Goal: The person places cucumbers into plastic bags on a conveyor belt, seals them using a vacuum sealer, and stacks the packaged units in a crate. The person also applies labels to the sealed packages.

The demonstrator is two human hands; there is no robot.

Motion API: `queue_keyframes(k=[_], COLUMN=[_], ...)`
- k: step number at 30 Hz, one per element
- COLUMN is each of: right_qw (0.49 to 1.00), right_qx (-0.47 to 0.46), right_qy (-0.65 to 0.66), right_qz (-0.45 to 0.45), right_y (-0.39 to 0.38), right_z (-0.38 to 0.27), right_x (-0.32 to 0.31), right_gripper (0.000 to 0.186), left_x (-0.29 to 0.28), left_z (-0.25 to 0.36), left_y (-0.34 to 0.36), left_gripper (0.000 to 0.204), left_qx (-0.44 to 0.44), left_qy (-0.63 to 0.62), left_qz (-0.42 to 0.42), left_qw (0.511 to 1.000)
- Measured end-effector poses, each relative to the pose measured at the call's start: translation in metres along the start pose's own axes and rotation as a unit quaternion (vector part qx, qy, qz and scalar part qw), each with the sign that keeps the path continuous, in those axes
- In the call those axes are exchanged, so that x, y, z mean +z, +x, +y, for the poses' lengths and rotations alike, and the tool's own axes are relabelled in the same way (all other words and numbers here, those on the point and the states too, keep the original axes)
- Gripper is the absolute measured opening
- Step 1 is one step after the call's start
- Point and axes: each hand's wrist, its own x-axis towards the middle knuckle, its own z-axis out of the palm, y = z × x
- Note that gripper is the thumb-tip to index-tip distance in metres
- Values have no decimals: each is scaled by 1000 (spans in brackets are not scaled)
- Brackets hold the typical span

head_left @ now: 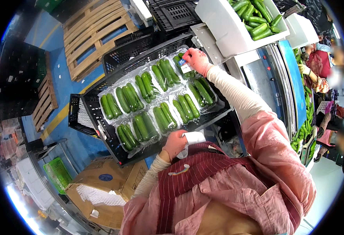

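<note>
My left hand (175,144), in a pink glove, is closed around a white strip of paper (194,137) at the crate's near edge, in front of my apron. Also gloved in pink, my right hand (198,61) reaches to the far right corner of the crate. Its fingertips are pinched together at a blue-and-white label (186,67) on a wrapped pack of cucumbers, partly covering that pack. Film-wrapped cucumber packs (165,117) lie in two rows inside the black plastic crate (115,150).
A white bin (223,29) of loose cucumbers stands beyond my right hand. Black crates (176,15) and a wooden pallet (95,35) are at the back. An open cardboard box (129,178) sits at the near left. Other people work along a conveyor (293,78) at the right.
</note>
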Motion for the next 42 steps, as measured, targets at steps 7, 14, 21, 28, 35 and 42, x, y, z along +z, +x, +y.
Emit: queue_keyframes(k=[7, 14, 21, 28, 35, 42], right_qw=[994, 913, 926, 994, 869, 883], right_qx=[-23, -70, -24, -35, -3, 123], right_qy=[-109, -402, -372, 104, 464, 452], right_qz=[-9, 1, 49, -26, -170, -30], right_y=[25, 17, -3, -118, -256, -306], right_z=[11, 24, -21, -51, -77, -72], right_x=[21, 48, 19, -48, -112, -116], right_gripper=[27, 28, 81, 57, 65, 35], left_x=[-4, -15, -12, 5, 29, 68], left_z=[11, 11, 6, 46, 114, 126], left_y=[-9, -10, -2, -12, -6, -7], left_gripper=[21, 18, 22, 25, 18, 31], left_qx=[-5, -18, 35, 130, 346, 323], left_qy=[-57, -71, 3, -176, -178, -149], left_qz=[-8, -66, -55, 17, 88, 98], left_qw=[998, 995, 998, 976, 917, 929])
